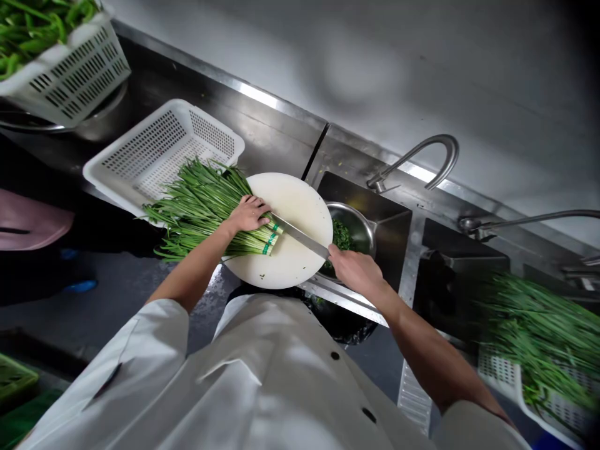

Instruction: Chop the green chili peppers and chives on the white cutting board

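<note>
A large bunch of garlic chives lies on a round white cutting board, its leaves hanging past the left edge. Green bands tie the stalks near their pale cut ends. My left hand presses down on the bunch with its fingers curled over the stalks, just behind the bands. In my right hand is the handle of a kitchen knife. Its blade reaches left across the board, the tip by the stalks near my left fingers.
Behind the leaves stands a white plastic basket. A metal bowl with chopped greens sits in the sink right of the board, below a faucet. Green peppers fill a basket at upper left; more chives lie at right.
</note>
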Tool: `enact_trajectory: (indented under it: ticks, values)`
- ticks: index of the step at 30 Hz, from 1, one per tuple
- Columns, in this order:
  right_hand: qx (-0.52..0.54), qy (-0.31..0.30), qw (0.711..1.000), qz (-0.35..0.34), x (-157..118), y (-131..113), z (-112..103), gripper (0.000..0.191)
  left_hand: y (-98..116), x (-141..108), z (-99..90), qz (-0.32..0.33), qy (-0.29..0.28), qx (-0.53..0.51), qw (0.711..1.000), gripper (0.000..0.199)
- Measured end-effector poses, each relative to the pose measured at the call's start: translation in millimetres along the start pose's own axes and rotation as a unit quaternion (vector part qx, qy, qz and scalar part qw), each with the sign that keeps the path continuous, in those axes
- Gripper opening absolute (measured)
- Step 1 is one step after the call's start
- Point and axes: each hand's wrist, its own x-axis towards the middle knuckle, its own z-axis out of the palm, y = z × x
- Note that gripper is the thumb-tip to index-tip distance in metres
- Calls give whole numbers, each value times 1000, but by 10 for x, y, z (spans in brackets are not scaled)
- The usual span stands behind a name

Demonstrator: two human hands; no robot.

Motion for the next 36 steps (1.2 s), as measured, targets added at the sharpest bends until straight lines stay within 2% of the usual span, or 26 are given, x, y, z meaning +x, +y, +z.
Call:
enact_trajectory:
  ticks: [5,12,16,21,28,33,36]
  values:
    - [-32,9,999,-20,37,-21,-63,27,-28,6,4,4,-8,-25,1000,52]
    - [-54,7,998,3,-271,84,-16,29,-42,28,-72,7,-39,-35,999,54]
    - [-46,-3,999,-21,-335,49,-14,29,27,-95,-140,-2,-34,-5,999,57]
    - [-43,-24,998,-41,-254,-2,-37,30,165,-288,-111,-48,-45,29,997,67]
    - [-51,-33,996,-66,-45,-26,-197,28,142,-252,4,-47,-24,35,998,64]
    - [-69,-53,995,-44,-328,143,-210,27,145,-282,24,-47,9,24,999,63]
    - [-68,-61,995,-36,-489,150,-204,28,155,-292,33,-43,22,20,999,62]
